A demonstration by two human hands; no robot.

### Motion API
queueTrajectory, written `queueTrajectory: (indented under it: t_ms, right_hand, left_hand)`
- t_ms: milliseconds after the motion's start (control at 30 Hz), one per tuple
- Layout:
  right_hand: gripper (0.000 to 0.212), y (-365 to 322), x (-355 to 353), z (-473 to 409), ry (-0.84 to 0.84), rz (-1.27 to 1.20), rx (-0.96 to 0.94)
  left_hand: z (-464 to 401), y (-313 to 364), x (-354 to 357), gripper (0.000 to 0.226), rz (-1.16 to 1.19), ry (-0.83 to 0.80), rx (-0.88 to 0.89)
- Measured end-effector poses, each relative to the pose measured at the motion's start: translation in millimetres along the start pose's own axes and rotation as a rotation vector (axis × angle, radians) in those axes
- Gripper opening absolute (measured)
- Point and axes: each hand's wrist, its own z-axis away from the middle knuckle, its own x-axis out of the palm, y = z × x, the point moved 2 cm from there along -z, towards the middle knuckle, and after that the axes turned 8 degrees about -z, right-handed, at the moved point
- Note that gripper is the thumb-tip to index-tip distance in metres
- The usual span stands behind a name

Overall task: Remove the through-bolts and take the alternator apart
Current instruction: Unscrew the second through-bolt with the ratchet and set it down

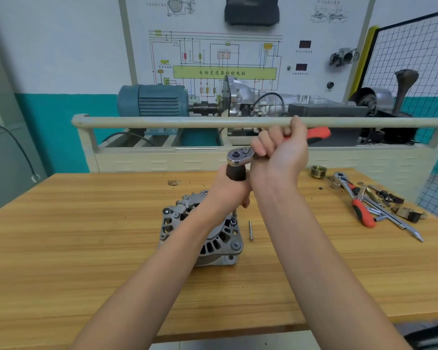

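A wooden workbench [86, 248] fills the lower half of the frame. Behind it, across the upper frame, stands a training rig: a blue electric motor [152, 101] at upper left, a white wiring-diagram panel [213, 54] at upper centre, and a wire-mesh screen [412, 54] at upper right. A pale horizontal rail [162, 121] runs in front of the rig.

The alternator [202, 233] sits on the bench at frame centre, its finned end housing facing up. The left hand [228, 193] is directly above it, fingers curled round the dark handle of an extension driver [235, 173] that stands upright, with its thin shaft dropping to a fastener on the right rim of the alternator. The ratchet wrench [240, 156] is seated on top of that driver. The right hand [278, 150], just right of the ratchet head, grips the ratchet's red handle, which projects toward the right behind the hand.

One removed through-bolt [250, 230] lies flat on the bench just right of the alternator, apart from it.

At centre right of the bench lie a brass-coloured pulley [318, 171], a second ratchet [353, 198] with a red grip, and loose sockets and small parts [395, 210]. No containers are visible.
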Motion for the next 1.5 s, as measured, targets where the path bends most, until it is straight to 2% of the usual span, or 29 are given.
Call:
queueTrajectory:
  t_ms: [67, 133, 267, 333, 400, 433, 533, 567, 633, 667, 733, 800, 900, 967, 1033, 1067, 1133, 1233, 1300, 1333, 1400, 1500]
  right_hand:
    - [0.036, -1, 0, 3, -0.019, 0.001, -0.018]
    - [0.039, -2, 3, -4, -0.041, 0.058, 0.119]
    - [0.043, 6, 15, -19, -0.200, 0.192, 0.781]
    - [0.042, 11, 18, -19, -0.229, 0.211, 0.981]
    - [0.046, 14, 21, -19, -0.222, 0.232, 0.916]
    - [0.047, 13, 20, -20, -0.188, 0.212, 0.797]
    - [0.040, 4, 11, -13, -0.023, 0.090, 0.288]
    - [0.038, 1, 7, -8, 0.005, 0.052, 0.163]
    - [0.037, -4, 2, 1, 0.008, -0.009, 0.037]
    - [0.037, -5, 1, 3, -0.006, -0.015, 0.031]
    - [0.039, -7, 2, 0, -0.041, 0.016, 0.132]
    - [0.042, -4, 5, -11, -0.075, 0.082, 0.386]
    - [0.037, 7, 16, -20, -0.215, 0.244, 0.919]
    - [0.031, 13, 21, -19, -0.296, 0.368, 1.085]
    - [0.031, 14, 23, -20, -0.291, 0.380, 1.089]
    - [0.035, 14, 22, -21, -0.241, 0.323, 1.031]
    - [0.041, 10, 16, -23, -0.110, 0.168, 0.760]
    - [0.038, 0, 6, -15, 0.044, 0.039, 0.204]
    - [0.034, -4, 3, -6, 0.055, 0.019, 0.029]
    - [0.035, -4, 2, -4, 0.041, 0.026, 0.021]
    - [0.038, -5, 4, -7, 0.009, 0.059, 0.148]
    - [0.042, 1, 14, -21, -0.083, 0.155, 0.587]
  left_hand:
    - [2, 1, 2, 0.043, -0.011, 0.011, 0.010]
    - [5, 4, 0, 0.027, -0.024, -0.051, 0.057]
    - [9, 14, -5, 0.031, -0.152, -0.233, 0.186]
    - [10, 15, -3, 0.038, -0.134, -0.283, 0.167]
    - [9, 12, -3, 0.043, -0.050, -0.254, 0.108]
    - [7, 10, -3, 0.041, -0.017, -0.198, 0.082]
    - [2, 6, -1, 0.022, 0.016, 0.005, 0.051]
    - [2, 7, 2, 0.015, 0.017, 0.057, 0.044]
    - [2, 7, 6, 0.012, 0.020, 0.108, 0.040]
    - [3, 6, 7, 0.014, 0.021, 0.096, 0.045]
    - [4, 5, 4, 0.022, 0.000, 0.015, 0.065]
    - [6, 7, 0, 0.027, -0.063, -0.097, 0.103]
    - [7, 14, -1, 0.031, -0.201, -0.269, 0.124]
    - [7, 15, 1, 0.035, -0.229, -0.300, 0.094]
    - [6, 14, 1, 0.044, -0.171, -0.280, 0.076]
    - [5, 13, 1, 0.046, -0.139, -0.246, 0.071]
    - [3, 10, 0, 0.040, -0.085, -0.137, 0.059]
    - [-2, 8, 2, 0.031, -0.029, 0.043, 0.032]
    - [-1, 7, 4, 0.033, -0.025, 0.106, 0.049]
    - [0, 7, 5, 0.033, -0.022, 0.105, 0.060]
    - [3, 7, 4, 0.033, -0.021, 0.057, 0.073]
    - [6, 11, -1, 0.040, -0.121, -0.063, 0.092]
